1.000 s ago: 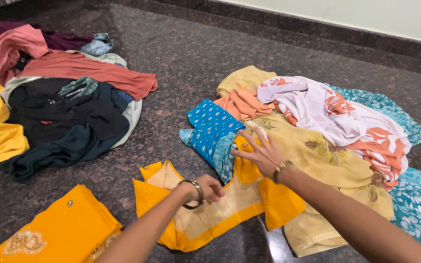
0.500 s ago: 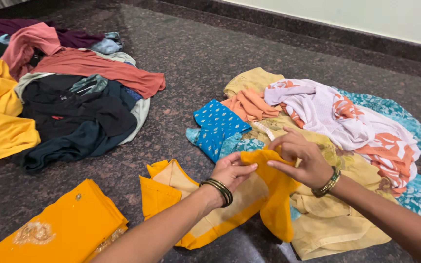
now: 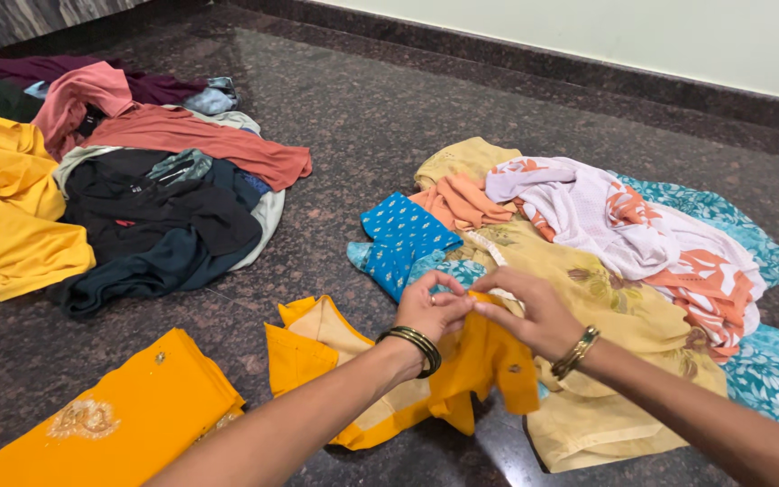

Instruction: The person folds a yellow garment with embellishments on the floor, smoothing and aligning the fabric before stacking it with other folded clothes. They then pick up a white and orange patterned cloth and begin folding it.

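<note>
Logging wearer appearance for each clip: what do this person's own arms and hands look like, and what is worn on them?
Both forearms are bare, with no sleeves in view. The left hand has a ring on one of its fingers and a stack of dark, gold-edged bangles at the wrist. The right hand has a gold-coloured bangle at its wrist. No gloves.

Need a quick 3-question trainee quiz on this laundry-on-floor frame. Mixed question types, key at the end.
1. True or false: both hands pinch the same orange-yellow cloth garment.
2. Which item lies nearest the left hand? A) blue dotted cloth piece B) black garment C) pink-red shirt
3. Fill in: the folded orange embroidered cloth lies on the dark speckled stone ____.

Key:
1. True; the right hand meets the left at the garment's top edge.
2. A
3. floor
</note>
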